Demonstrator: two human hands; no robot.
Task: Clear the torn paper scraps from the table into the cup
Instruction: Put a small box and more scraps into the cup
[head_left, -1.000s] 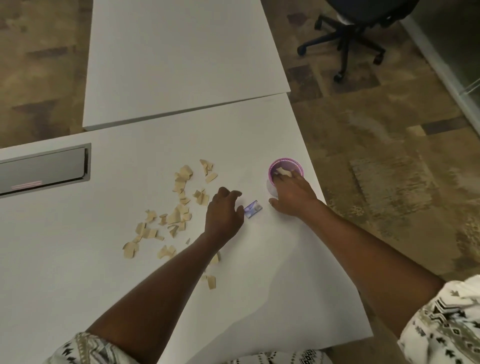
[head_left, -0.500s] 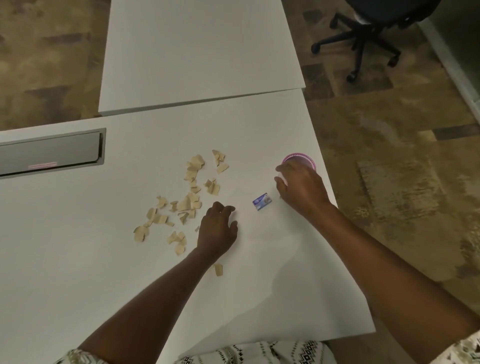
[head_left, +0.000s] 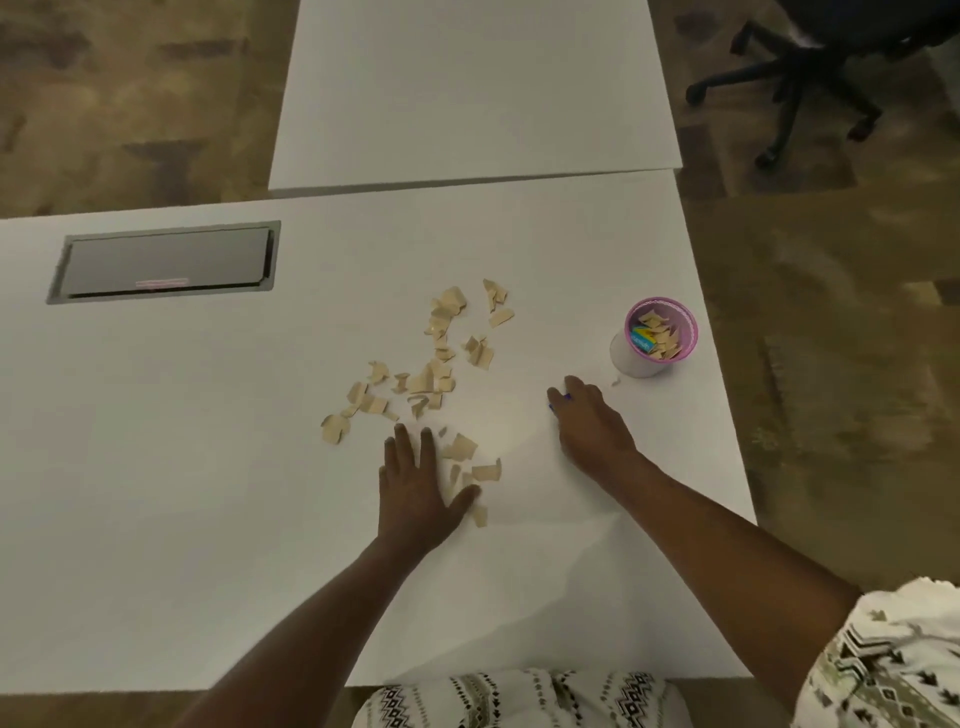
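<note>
Head view looks down on a white table (head_left: 208, 493) with both bare forearms reaching in from its near edge.

The left hand (head_left: 415, 486) lies flat on the table, palm down, fingers straight and spread wide, thumb stretched out to the right. It holds nothing. A few tan pieces lie just beside that thumb and between it and the forefinger; 1 seems to touch the thumb tip.

The right hand (head_left: 592, 426) is lower and further right, toward the table's right edge, its fingers bent down over a small blue scrap (head_left: 566, 397) of which only slivers show. Whether the fingers pinch it or only rest on it, I cannot tell.

The main scatter of torn paper scraps (head_left: 441, 358) lies around the middle of the table, running from just ahead of the left hand's fingertips toward the far edge, in loose clusters with bare table between them.

The cup (head_left: 631, 364) stands upright close to the right edge, beyond the right hand and apart from it. Its wall is white and its rim pink; inside are tan scraps and 1 blue and yellow piece. 1 tiny tan bit (head_left: 615, 382) lies on the table just beside its base.

Toward the far left corner a grey hatch (head_left: 166, 262) is set into the tabletop. A second table (head_left: 467, 93) butts against the far edge. An office chair (head_left: 810, 62) stands on the brown carpet (head_left: 831, 312) at upper right. A patterned sleeve (head_left: 893, 660) shows at lower right.
</note>
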